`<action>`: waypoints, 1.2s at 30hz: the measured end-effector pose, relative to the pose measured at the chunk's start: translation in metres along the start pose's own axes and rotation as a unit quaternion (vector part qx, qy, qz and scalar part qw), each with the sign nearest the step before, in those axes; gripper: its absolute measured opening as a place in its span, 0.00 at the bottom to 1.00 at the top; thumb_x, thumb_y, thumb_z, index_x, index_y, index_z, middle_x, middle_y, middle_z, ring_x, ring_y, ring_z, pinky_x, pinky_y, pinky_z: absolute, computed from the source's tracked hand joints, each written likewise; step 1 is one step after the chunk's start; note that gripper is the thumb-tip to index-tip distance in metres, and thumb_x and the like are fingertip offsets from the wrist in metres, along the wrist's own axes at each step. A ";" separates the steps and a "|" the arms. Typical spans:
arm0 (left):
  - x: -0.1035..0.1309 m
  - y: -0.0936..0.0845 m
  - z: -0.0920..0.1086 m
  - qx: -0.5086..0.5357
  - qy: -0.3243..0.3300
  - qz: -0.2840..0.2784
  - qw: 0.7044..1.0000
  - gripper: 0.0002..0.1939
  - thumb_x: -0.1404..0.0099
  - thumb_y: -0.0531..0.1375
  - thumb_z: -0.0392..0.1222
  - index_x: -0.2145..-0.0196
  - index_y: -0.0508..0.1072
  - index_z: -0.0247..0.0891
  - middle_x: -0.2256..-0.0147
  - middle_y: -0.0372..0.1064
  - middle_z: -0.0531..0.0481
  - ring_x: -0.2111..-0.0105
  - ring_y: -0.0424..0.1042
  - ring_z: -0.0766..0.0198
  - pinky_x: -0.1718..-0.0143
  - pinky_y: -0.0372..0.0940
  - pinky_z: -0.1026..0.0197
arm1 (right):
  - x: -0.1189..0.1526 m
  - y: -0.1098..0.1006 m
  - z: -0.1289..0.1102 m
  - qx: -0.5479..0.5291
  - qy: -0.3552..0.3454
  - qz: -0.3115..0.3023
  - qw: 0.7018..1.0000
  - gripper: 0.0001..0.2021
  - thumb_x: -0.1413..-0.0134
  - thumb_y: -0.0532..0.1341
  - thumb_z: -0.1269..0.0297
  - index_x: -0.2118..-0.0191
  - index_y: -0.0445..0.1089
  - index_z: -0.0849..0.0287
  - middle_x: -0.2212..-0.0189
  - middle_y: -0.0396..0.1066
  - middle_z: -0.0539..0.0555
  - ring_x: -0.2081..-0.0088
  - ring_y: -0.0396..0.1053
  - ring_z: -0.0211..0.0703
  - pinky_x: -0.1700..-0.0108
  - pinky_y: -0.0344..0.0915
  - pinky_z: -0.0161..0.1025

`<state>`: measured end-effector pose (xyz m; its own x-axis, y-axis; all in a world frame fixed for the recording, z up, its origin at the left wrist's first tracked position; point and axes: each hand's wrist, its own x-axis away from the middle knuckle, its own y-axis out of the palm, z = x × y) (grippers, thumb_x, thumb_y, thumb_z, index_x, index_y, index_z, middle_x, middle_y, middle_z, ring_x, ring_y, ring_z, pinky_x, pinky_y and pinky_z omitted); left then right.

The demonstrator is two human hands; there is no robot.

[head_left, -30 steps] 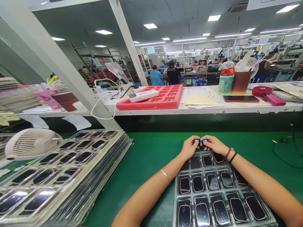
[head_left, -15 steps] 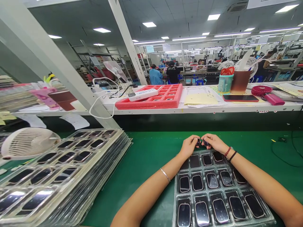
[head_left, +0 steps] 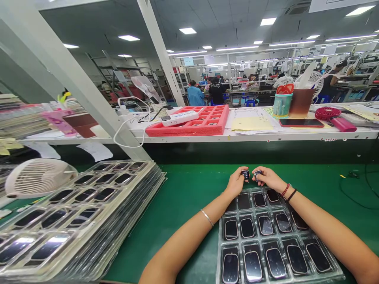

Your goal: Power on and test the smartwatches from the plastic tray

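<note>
My left hand (head_left: pixel 236 181) is closed around a small dark watch case (head_left: pixel 245 174), its lit screen tilted toward me. Another watch case (head_left: pixel 258 175) is gripped in my right hand (head_left: pixel 268 178), a short gap away from the first. Both hands hover just past the far edge of a clear plastic tray (head_left: pixel 263 244). Rows of rounded dark-screened watch cases (head_left: pixel 275 262) lie in its pockets. One far-row pocket (head_left: pixel 244 201), near my left wrist, shows no watch case. My right forearm covers part of the tray's right side.
A tall stack of similar filled trays (head_left: pixel 118 221) stands on the left, beside a white fan (head_left: pixel 38 179). Above the green mat (head_left: pixel 189 189) runs a white shelf (head_left: pixel 251 137) bearing a red foam tray (head_left: pixel 189 130), papers, cups and a phone (head_left: pixel 301 123). Cables (head_left: pixel 355 197) lie at right.
Both watch cases have turned in my fingers, and their screens now show lit marks where they were mostly dark. My hands have moved very slightly apart. The tray has stayed put.
</note>
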<state>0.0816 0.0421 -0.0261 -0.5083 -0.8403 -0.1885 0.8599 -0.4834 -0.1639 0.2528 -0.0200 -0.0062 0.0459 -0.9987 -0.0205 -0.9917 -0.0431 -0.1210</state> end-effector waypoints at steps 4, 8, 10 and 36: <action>-0.002 0.000 -0.002 0.009 0.000 0.009 1.000 0.24 0.47 0.50 0.26 0.53 0.66 0.38 0.64 0.71 0.49 0.67 0.71 0.66 0.64 0.67 0.63 | 0.001 0.001 0.000 0.004 -0.010 -0.010 1.000 0.16 0.57 0.58 0.73 0.57 0.64 0.58 0.66 0.72 0.52 0.74 0.68 0.35 0.75 0.63 0.30; -0.002 0.001 -0.001 0.014 0.028 0.004 1.000 0.16 0.46 0.55 0.29 0.58 0.68 0.36 0.69 0.70 0.50 0.70 0.70 0.67 0.64 0.66 0.62 | 0.001 0.001 0.000 0.002 -0.013 -0.039 0.999 0.18 0.56 0.56 0.73 0.55 0.64 0.58 0.63 0.72 0.54 0.70 0.70 0.37 0.73 0.65 0.32; -0.002 0.001 -0.001 0.018 0.030 -0.006 0.999 0.15 0.45 0.54 0.30 0.59 0.68 0.36 0.69 0.70 0.50 0.72 0.69 0.67 0.66 0.66 0.62 | 0.001 0.001 0.001 0.002 -0.014 -0.048 0.999 0.18 0.56 0.55 0.74 0.55 0.64 0.58 0.63 0.71 0.54 0.71 0.70 0.37 0.73 0.65 0.32; -0.002 -0.001 0.001 0.036 -0.024 -0.012 0.999 0.13 0.38 0.51 0.40 0.57 0.68 0.36 0.67 0.71 0.48 0.77 0.69 0.70 0.82 0.56 0.70 | -0.003 0.000 0.006 -0.043 0.025 0.003 0.999 0.11 0.44 0.53 0.64 0.56 0.64 0.58 0.66 0.72 0.55 0.75 0.72 0.36 0.77 0.66 0.31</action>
<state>0.0819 0.0438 -0.0243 -0.5277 -0.8382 -0.1378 0.8494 -0.5189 -0.0966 0.2535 -0.0172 -0.0121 0.0362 -0.9989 0.0298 -0.9987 -0.0372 -0.0347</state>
